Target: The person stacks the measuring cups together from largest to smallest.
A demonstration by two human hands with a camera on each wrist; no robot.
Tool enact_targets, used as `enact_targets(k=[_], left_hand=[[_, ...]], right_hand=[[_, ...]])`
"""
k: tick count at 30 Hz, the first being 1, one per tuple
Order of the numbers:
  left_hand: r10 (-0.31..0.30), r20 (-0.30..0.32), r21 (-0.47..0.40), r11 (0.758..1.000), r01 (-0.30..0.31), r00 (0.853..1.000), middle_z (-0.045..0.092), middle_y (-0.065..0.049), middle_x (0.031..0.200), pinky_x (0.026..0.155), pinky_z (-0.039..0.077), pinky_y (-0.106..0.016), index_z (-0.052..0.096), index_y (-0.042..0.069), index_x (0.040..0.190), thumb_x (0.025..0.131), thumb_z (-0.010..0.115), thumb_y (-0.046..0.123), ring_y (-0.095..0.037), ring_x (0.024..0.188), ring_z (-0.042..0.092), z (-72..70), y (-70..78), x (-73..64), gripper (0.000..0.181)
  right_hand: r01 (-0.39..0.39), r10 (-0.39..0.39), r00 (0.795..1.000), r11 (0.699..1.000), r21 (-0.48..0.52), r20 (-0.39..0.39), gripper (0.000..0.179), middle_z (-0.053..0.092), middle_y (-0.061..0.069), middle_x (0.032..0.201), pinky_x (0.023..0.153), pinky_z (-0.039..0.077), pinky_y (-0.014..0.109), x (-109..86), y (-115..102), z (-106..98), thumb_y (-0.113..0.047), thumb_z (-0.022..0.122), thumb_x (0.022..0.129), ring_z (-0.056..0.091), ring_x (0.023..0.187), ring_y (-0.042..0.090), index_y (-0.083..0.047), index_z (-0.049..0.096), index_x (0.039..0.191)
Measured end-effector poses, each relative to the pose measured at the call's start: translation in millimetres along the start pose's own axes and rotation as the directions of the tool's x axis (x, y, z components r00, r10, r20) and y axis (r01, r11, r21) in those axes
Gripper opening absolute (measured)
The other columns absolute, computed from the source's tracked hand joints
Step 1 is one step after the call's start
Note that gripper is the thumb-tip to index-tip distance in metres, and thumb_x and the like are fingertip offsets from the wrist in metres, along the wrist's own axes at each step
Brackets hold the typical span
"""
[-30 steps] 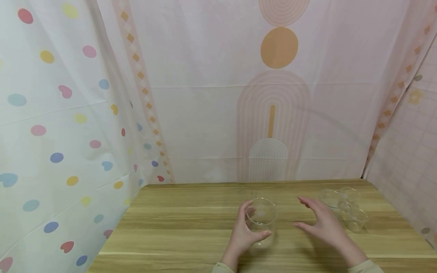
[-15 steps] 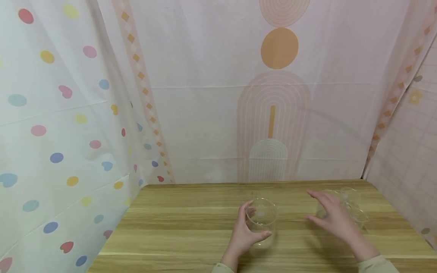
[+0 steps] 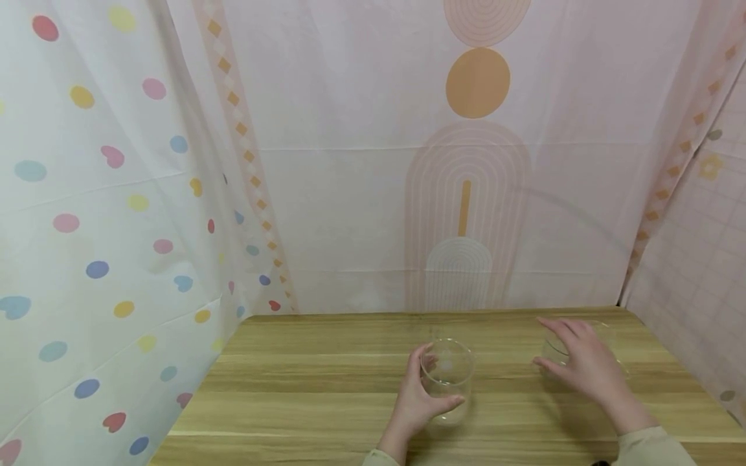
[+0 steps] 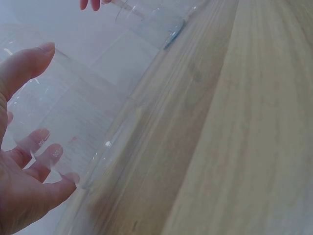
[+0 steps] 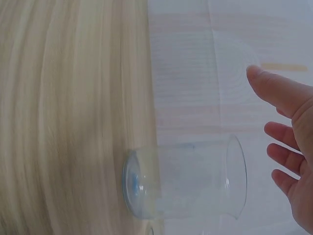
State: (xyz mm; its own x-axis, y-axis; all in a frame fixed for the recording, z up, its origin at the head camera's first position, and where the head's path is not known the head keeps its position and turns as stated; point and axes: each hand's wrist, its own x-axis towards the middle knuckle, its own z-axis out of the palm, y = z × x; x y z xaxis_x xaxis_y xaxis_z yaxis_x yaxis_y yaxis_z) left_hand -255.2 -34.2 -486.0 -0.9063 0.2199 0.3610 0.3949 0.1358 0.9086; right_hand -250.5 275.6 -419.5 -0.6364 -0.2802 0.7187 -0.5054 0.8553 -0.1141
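My left hand (image 3: 418,395) grips a clear glass beaker (image 3: 447,372) standing upright on the wooden table, thumb in front and fingers round the far side. In the left wrist view, small white printed numbers show on the held beaker (image 4: 68,117) close to the fingertips. Over at the right, my right hand (image 3: 591,366) hovers with thumb and fingers spread, holding nothing. A second clear beaker (image 5: 190,178) with a bluish base stands near it in the right wrist view, apart from the fingertips. In the head view that hand partly covers this beaker.
Behind the right hand, the rim of another glass vessel (image 3: 606,325) shows; the hand hides most of the cluster there. The wooden table (image 3: 303,388) ends at a patterned curtain (image 3: 350,226) at the back. Curtains also hang on the left and right sides.
My right hand has moved right and slightly away from me, from beside the glass cluster to over it. The left hand and its beaker have stayed put.
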Motion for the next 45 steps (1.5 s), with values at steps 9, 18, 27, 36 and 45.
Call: enact_targets(k=[9, 18, 27, 36, 45], left_hand=[[0.018, 0.003, 0.009, 1.000, -0.018, 1.000, 0.052, -0.017, 0.137, 0.105, 0.037, -0.056, 0.034, 0.015, 0.146, 0.066, 0.093, 0.015, -0.036, 0.129, 0.049, 0.2, -0.1, -0.6, 0.100], [-0.003, -0.002, 0.020, 1.000, 0.003, 1.000, 0.053, -0.016, 0.136, 0.105, 0.037, -0.053, 0.035, 0.019, 0.146, 0.066, 0.093, 0.017, -0.034, 0.129, 0.049, 0.1, -2.3, -0.2, 0.099], [-0.028, 0.000, 0.021, 0.999, 0.028, 1.000, 0.053, -0.013, 0.136, 0.105, 0.037, -0.051, 0.034, 0.017, 0.147, 0.064, 0.094, 0.019, -0.030, 0.128, 0.049, 0.3, 0.7, 0.0, 0.102], [-0.025, 0.003, 0.025, 0.999, 0.025, 1.000, 0.053, -0.012, 0.137, 0.106, 0.036, -0.051, 0.033, 0.014, 0.147, 0.065, 0.093, 0.019, -0.031, 0.129, 0.049, 0.8, -1.2, -0.6, 0.102], [-0.033, 0.007, 0.028, 0.999, 0.032, 0.999, 0.054, -0.010, 0.137, 0.106, 0.035, -0.051, 0.033, 0.015, 0.148, 0.065, 0.093, 0.020, -0.029, 0.129, 0.049, 1.0, 0.4, 0.1, 0.103]], right_hand=[[-0.042, 0.044, 0.997, 0.999, -0.024, 0.063, 0.081, 0.059, 0.023, 0.119, 0.082, 0.043, 0.063, 0.3, 15.2, -2.4, -0.027, 0.094, 0.060, 0.051, 0.105, 0.045, -0.002, 0.058, 0.128], [-0.063, 0.065, 0.991, 0.998, -0.024, 0.113, 0.084, 0.054, 0.024, 0.128, 0.087, 0.038, 0.065, -0.3, 25.3, -0.7, -0.030, 0.093, 0.061, 0.050, 0.109, 0.048, -0.001, 0.056, 0.130], [-0.150, 0.156, 0.970, 0.988, -0.041, 0.188, 0.083, 0.053, 0.032, 0.128, 0.092, 0.036, 0.065, 0.2, 27.7, -0.5, -0.034, 0.091, 0.065, 0.050, 0.110, 0.053, 0.004, 0.054, 0.130], [-0.240, 0.255, 0.904, 0.967, -0.087, 0.343, 0.086, 0.052, 0.036, 0.126, 0.089, 0.039, 0.068, 6.7, 30.1, -5.5, -0.043, 0.086, 0.071, 0.049, 0.111, 0.057, 0.006, 0.052, 0.133], [-0.294, 0.299, 0.851, 0.952, -0.081, 0.431, 0.084, 0.050, 0.040, 0.126, 0.088, 0.040, 0.069, 15.0, 31.8, -10.7, -0.041, 0.082, 0.076, 0.048, 0.112, 0.059, 0.011, 0.050, 0.133]])
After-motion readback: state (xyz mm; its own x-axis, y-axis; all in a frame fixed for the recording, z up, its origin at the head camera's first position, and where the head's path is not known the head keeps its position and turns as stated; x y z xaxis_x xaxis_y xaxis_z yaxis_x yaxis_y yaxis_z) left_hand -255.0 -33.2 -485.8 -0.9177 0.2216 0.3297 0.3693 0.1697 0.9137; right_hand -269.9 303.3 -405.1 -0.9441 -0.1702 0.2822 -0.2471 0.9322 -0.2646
